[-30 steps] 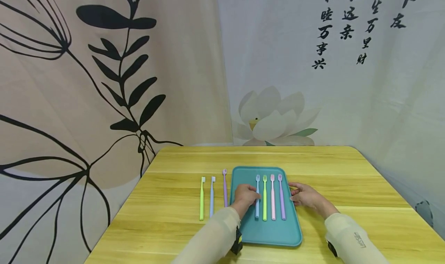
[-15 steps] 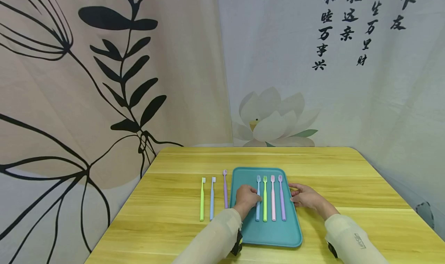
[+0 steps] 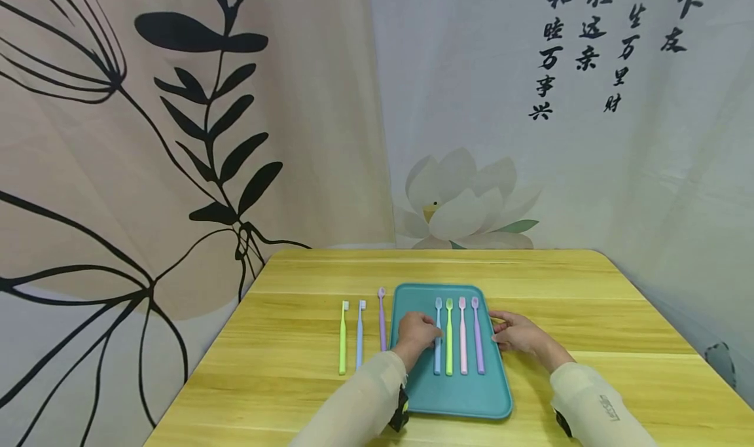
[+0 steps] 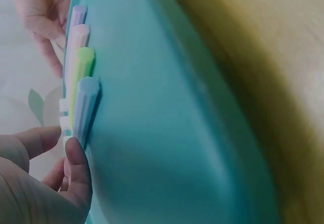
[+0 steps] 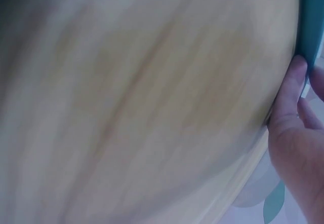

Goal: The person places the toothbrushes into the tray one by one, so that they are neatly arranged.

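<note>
A teal tray (image 3: 459, 394) lies on the table with a row of toothbrushes: a blue toothbrush (image 3: 438, 355), a green toothbrush (image 3: 449, 349), a pink toothbrush (image 3: 463, 352) and a purple toothbrush (image 3: 478, 352), heads pointing away. My left hand (image 3: 417, 332) reaches over the tray's left side and pinches the blue toothbrush, its thumb and finger on either side of the handle (image 4: 87, 100) in the left wrist view. At the tray's right rim, my right hand (image 3: 521, 336) holds the edge, thumb and fingertips (image 5: 298, 69) against it.
Left of the tray, a green toothbrush (image 3: 343, 342), a blue toothbrush (image 3: 360, 336) and a purple toothbrush (image 3: 382, 316) lie on the wooden table (image 3: 283, 355). My left forearm hides the lower end of the purple one. A printed curtain (image 3: 330, 139) hangs behind the table.
The blue toothbrush on the tray has shifted very slightly right, closer to the green one, with my left hand at it. My right hand stays at the tray rim.
</note>
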The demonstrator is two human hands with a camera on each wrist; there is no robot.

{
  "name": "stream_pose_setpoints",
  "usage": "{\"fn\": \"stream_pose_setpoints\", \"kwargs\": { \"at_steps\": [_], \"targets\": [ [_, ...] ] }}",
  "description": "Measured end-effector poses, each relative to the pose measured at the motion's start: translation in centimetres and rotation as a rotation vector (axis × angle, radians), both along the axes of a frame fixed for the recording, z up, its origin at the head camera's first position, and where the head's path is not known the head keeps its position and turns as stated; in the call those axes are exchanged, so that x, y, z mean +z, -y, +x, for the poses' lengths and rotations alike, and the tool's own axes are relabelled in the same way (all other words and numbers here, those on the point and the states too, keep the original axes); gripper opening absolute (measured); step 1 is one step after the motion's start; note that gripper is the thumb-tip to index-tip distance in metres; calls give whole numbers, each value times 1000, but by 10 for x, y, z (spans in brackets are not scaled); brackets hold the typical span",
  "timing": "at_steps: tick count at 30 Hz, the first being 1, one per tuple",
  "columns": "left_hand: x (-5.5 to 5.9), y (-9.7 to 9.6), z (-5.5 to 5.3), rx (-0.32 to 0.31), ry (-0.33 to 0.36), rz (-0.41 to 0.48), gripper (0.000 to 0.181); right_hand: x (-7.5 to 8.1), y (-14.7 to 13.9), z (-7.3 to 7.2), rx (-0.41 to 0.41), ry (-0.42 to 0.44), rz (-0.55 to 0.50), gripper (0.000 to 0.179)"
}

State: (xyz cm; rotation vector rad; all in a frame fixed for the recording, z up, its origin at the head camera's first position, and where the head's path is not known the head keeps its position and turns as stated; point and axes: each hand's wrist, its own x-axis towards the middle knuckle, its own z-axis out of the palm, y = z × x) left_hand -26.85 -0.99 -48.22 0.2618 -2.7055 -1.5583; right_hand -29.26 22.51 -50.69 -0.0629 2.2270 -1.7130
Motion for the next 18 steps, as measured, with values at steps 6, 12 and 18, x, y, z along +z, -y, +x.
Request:
{"fn": "stream_pose_setpoints", "kwargs": {
  "at_steps": [6, 12, 18],
  "targets": [
    [3, 3, -4, -17, -16, 26, 23, -1, 0, 0, 3, 4, -12, 65],
    [3, 7, -6, -25, -27, 1, 25, -1, 1, 1, 3, 3, -19, 66],
    [9, 14, -8, -28, -32, 15, 27, 1, 1, 1, 3, 0, -12, 65]
  ]
}}
